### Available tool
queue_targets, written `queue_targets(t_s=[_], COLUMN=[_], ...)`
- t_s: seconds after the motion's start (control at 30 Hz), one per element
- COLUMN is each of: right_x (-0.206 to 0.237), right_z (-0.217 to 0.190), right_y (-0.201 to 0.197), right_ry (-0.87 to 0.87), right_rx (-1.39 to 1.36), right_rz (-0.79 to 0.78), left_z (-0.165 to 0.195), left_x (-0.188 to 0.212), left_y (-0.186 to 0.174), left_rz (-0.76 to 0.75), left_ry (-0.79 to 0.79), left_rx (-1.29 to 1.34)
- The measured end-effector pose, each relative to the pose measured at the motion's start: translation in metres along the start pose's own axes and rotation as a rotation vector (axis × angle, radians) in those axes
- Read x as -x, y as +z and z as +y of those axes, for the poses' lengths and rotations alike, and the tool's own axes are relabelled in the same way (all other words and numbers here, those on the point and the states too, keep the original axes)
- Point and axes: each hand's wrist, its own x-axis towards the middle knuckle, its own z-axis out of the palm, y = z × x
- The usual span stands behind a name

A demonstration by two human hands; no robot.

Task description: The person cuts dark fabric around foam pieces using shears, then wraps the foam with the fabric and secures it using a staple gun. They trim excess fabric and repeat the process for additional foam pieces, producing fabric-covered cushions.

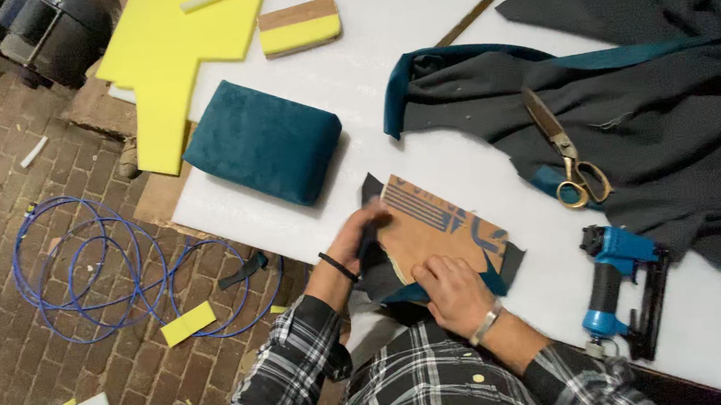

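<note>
At the white bench's (426,182) near edge, the left hand (361,234) grasps dark teal fabric (379,270) wrapped over a brown cardboard panel (433,231); the right hand (458,292), fingers curled, presses its lower edge. Wrapping stage; next needs taut fabric.

Upholstery workshop: foam (169,51), fabric (620,86), scissors (566,152), staple gun (620,291).
</note>
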Motion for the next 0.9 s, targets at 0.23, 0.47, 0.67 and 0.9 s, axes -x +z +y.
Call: queue_targets(t_s=[0.23, 0.47, 0.67, 0.9], right_x=[-0.037, -0.08, -0.083, -0.105], right_z=[-0.003, 0.01, 0.011, 0.039], right_y=[-0.032, -0.079, -0.036, 0.001], right_ry=[0.615, 0.849, 0.643, 0.449], right_rx=[-0.761, -0.989, -1.16, -1.176], right_rz=[0.108, 0.453, 0.847, 1.047], left_z=[0.038, 0.061, 0.074, 0.065], left_x=[-0.001, 0.044, 0.034, -0.025], left_y=[0.041, 0.137, 0.131, 0.088], left_rz=[-0.129, -0.361, -0.633, -0.271], left_ry=[0.088, 0.588, 0.28, -0.292], left_rx=[-0.643, -1.433, -1.015, -0.505])
